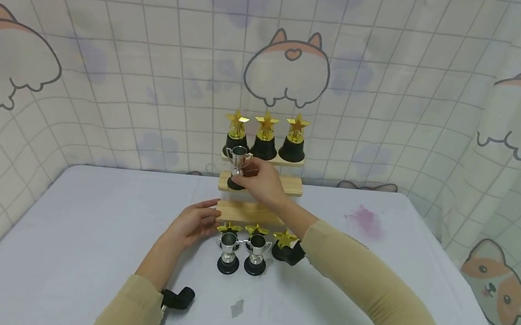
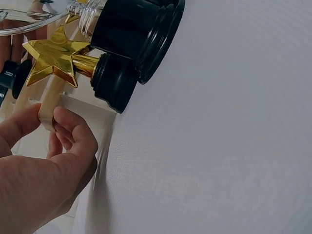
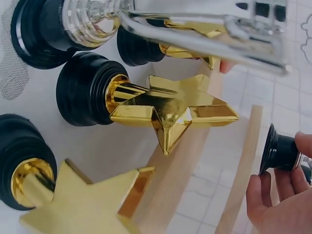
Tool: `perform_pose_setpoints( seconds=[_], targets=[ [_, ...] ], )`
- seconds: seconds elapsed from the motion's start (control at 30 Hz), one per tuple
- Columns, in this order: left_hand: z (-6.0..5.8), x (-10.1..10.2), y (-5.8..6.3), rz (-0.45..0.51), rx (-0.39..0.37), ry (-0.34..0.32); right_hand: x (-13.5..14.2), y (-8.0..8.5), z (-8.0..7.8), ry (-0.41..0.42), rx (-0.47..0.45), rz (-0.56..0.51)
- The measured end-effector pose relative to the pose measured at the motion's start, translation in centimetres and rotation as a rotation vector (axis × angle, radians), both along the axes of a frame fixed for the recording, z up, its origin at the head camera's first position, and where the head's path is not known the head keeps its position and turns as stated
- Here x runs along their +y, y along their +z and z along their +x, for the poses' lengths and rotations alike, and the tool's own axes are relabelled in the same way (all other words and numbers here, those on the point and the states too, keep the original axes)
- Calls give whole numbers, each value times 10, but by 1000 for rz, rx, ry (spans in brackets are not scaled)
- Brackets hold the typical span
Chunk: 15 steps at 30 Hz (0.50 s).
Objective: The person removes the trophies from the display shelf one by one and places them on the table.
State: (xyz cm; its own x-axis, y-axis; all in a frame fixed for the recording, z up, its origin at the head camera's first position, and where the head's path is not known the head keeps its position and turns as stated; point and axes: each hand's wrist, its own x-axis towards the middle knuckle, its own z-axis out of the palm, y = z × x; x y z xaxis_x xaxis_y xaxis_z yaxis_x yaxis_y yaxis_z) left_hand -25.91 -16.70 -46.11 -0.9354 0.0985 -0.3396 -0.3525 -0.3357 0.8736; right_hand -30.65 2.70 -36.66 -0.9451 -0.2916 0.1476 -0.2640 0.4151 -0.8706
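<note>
My right hand (image 1: 262,182) grips a small silver trophy cup (image 1: 238,160) low down, near its black base, and holds it upright at the left end of the middle step. In the right wrist view, thumb and fingers surround the black base (image 3: 280,152). My left hand (image 1: 194,222) steadies a stepped wooden display rack (image 1: 245,212) at the left end of its lowest step. The left wrist view has thumb and forefinger pinching that plank end (image 2: 48,114). Two more silver trophy cups (image 1: 256,253) stand in front of the rack.
Gold star trophies with black bases (image 1: 265,138) line the rack's top step. Several similar star trophies (image 1: 285,239) stand on the white table (image 1: 103,251) between the silver cups and the rack, close under my right forearm. A patterned curtain (image 1: 155,59) hangs behind.
</note>
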Motion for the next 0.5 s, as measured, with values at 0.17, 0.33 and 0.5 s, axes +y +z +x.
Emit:
perform_pose_setpoints(
  seconds=[0.17,0.33,0.5],
  targets=[
    [0,-1,-1,2,-4,6,3,1,3,-16,14,-9],
    [0,-1,-1,-17,0,-2,8,3,8,-11,29,-9],
    [0,0,-1,-19,-1,-2,14,7,15,-10,20,-24]
  ],
)
